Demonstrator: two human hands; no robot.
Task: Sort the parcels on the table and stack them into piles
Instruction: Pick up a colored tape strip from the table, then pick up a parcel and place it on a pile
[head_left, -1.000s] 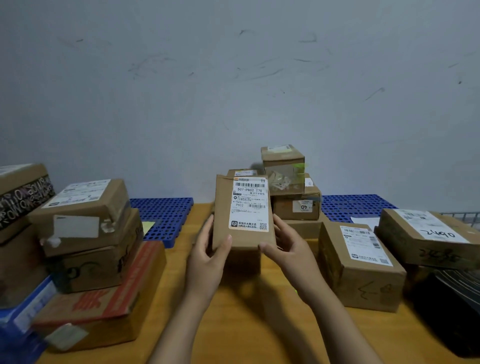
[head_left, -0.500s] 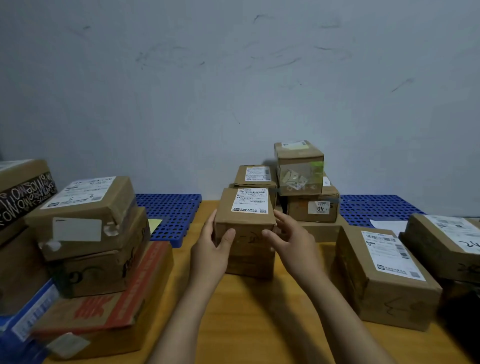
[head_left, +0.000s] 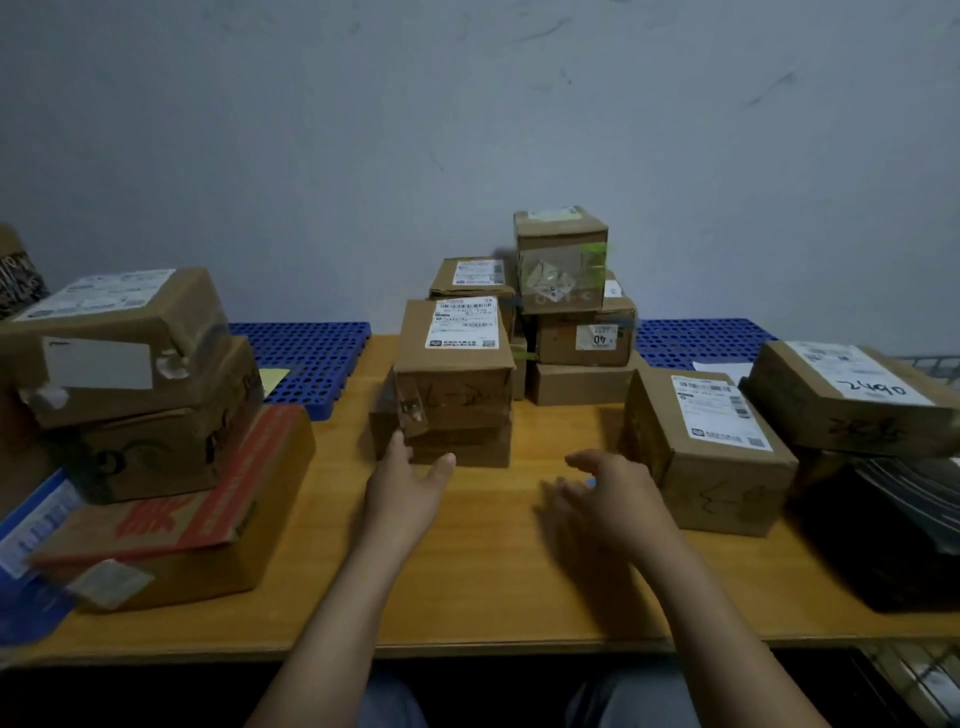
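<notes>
Labelled parcel (head_left: 457, 364) just beyond left hand (head_left: 405, 486)

Looking like a parcel sorting room or courier storeroom, showing taped cardboard parcels (head_left: 457, 395) with printed shipping labels (head_left: 465, 323) and marker scrawls (head_left: 878, 389), stacking up on a plain wooden worktop (head_left: 493, 571), backing onto blue perforated plastic pallets (head_left: 306, 358), facing a bare scuffed grey wall (head_left: 363, 130)

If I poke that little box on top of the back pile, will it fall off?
Maybe, if you push hard. The small cube-shaped box is the highest one, perched on the box marked 40, so it could slide off. It looks like stiff taped cardboard, so it should keep its shape. It's small, so probably light.
</notes>
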